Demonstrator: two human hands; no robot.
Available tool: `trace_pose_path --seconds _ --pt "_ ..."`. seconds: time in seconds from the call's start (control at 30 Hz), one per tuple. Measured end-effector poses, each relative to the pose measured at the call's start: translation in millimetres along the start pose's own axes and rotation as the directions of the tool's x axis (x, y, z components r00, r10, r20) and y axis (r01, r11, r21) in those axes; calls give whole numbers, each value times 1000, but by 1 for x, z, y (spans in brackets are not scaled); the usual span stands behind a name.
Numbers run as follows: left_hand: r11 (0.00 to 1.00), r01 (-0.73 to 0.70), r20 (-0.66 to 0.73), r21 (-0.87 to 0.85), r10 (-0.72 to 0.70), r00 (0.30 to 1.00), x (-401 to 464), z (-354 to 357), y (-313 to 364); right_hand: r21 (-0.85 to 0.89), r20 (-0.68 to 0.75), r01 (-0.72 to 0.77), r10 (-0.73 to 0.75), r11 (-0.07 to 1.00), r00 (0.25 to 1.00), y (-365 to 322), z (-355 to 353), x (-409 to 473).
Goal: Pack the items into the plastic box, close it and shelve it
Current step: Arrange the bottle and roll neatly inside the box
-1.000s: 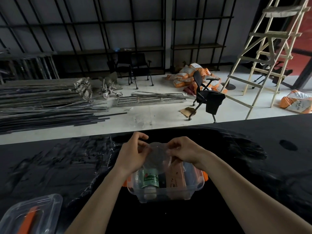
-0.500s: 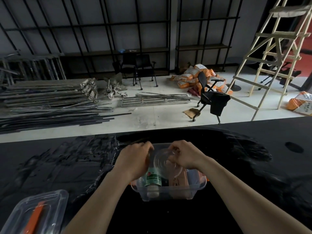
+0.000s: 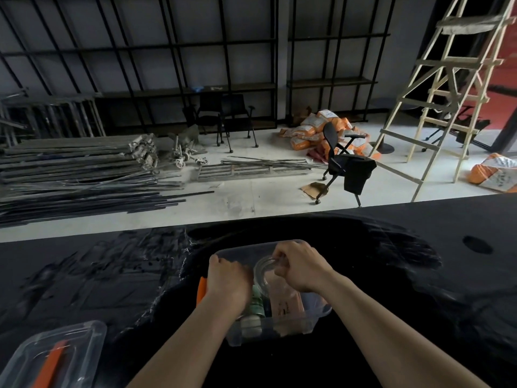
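Note:
A clear plastic box (image 3: 282,330) stands on the black table in front of me, an orange latch (image 3: 201,289) on its left side. Inside lie a green bottle (image 3: 256,303) and a pinkish packet (image 3: 285,299). A clear round container (image 3: 261,271) sits on top of them, low inside the box. My right hand (image 3: 300,268) grips its far rim with curled fingers. My left hand (image 3: 228,281) curls down against its left edge, fingertips hidden. The box lid (image 3: 64,354), clear with an orange handle, lies at the near left.
The black table (image 3: 419,275) stretches wide to both sides and has a round hole (image 3: 477,244) at the right. Beyond its far edge the floor holds metal bars, office chairs, orange sacks and a wooden ladder. Black shelving (image 3: 251,88) lines the back wall.
Both hands have lowered the clear round container from above the box down into it, onto the bottle and packet. My left hand has shifted toward the box's left side.

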State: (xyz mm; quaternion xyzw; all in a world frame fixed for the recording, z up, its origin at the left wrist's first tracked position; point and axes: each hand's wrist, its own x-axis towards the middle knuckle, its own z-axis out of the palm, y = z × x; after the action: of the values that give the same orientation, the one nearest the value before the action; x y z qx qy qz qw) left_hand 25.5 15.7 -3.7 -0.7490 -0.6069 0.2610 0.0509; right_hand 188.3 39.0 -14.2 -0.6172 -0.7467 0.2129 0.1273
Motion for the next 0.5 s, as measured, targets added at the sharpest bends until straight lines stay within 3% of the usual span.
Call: trace_pose_path --seconds 0.13,0.23,0.4,0.5 --pt "998 13 -14 -68 -14 1000 0 2 4 1 -18 17 -17 1000 1000 0 1 2" --pt "977 29 -36 -210 -37 999 -3 2 4 -7 -19 32 -32 999 999 1 -1 3" --pt "907 48 -229 -418 -156 961 -6 -8 -10 35 15 14 -15 999 1000 1 -7 8" --pt "822 39 -258 -568 -223 940 -2 -15 -23 117 56 25 -32 993 998 2 -10 11"
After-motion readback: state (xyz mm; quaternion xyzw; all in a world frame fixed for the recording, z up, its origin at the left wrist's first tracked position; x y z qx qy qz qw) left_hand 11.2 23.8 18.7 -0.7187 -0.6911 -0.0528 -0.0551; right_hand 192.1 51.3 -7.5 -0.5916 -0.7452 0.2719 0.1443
